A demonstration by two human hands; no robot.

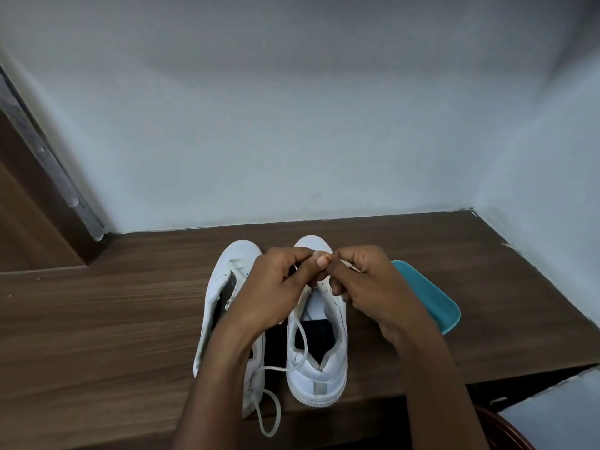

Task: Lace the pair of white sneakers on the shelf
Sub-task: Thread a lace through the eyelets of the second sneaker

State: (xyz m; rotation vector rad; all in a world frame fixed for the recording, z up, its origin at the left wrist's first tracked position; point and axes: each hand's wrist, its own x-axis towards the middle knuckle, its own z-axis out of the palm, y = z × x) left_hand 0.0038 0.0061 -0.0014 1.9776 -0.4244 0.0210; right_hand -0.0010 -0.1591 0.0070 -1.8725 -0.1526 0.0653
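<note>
Two white sneakers stand side by side on the brown wooden shelf (113, 319), toes toward the wall. The left sneaker (224, 287) leans outward, partly under my left forearm. Over the front eyelets of the right sneaker (319, 368), my left hand (276, 287) and my right hand (367, 287) meet, each with fingers curled, pinching a white lace (300, 339). That lace runs back over the shoe's opening and ends in a loose loop (269, 414) at the shelf's front edge. The eyelets under my fingers are hidden.
A teal plastic tray (431, 300) lies right of the right sneaker, partly behind my right wrist. White walls close the shelf at the back and right. A wooden door frame (39, 206) stands at left. A dark round object (500, 430) shows at bottom right.
</note>
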